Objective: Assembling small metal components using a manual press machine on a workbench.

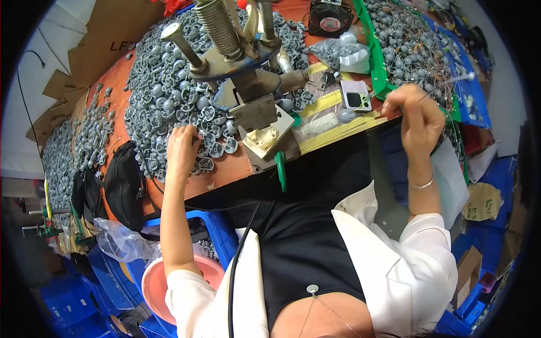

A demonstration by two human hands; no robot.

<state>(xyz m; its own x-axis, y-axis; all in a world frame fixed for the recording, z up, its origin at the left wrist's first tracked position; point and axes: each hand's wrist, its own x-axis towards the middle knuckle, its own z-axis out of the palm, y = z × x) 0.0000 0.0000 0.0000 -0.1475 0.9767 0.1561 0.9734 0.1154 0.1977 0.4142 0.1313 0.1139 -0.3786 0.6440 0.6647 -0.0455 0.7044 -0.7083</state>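
Grey plastic shells (163,84), cup-like, lie heaped on the orange-red table (231,169), mostly L of & behind the metal press (248,84), w/ more scattered toward the table's far L side. L hand (181,151) is at the front edge of the heap, back of hand up, fingers bent down among the shells; fingertips partly hidden, so can't tell if they grip one. R hand (421,115) is raised nr the table's R side, wrist bent, thumb & forefinger close together, other fingers curled; can't tell if anything is pinched there. A grey ball (345,116) sits to the L of those fingertips, just in front of a pale phone (351,88). Press has a thick spring (217,28) up top; below its head is a block w/ cream-coloured material (261,141), & a green handle (280,170) sticks out toward the person. Behind the phone: clear bag (332,53) of grey parts, then a black fan (331,19). Green-edged tray (372,48) at R holds grey balls w/ thin wires (403,48). Black bag (123,186) lies L of L forearm; pink basin (155,290) is below, beside a blue crate (222,231)
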